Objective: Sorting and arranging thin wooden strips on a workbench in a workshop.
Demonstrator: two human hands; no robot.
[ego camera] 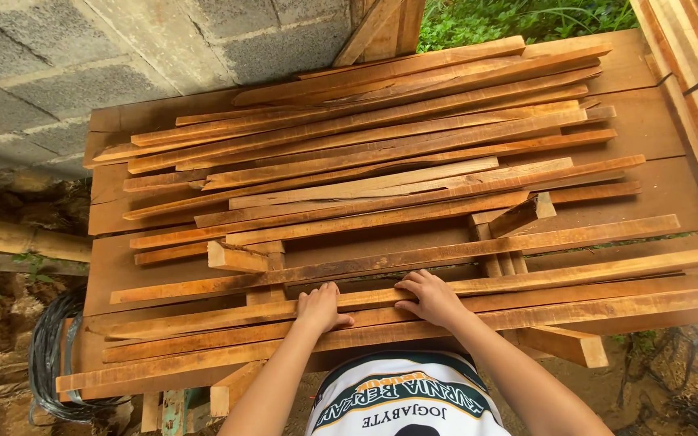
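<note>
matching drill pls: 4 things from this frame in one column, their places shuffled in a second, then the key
Things:
1. left hand
2. block wall
3. grass
4. cable coil

Places:
A. top, beyond the bench
B. lower left, beside the bench
C. flat on the near slats
D. upper left, behind the bench

Pairs: 1-C, 2-D, 3-A, 4-B

The right hand also rests flat on the near slats, fingers spread.
</note>
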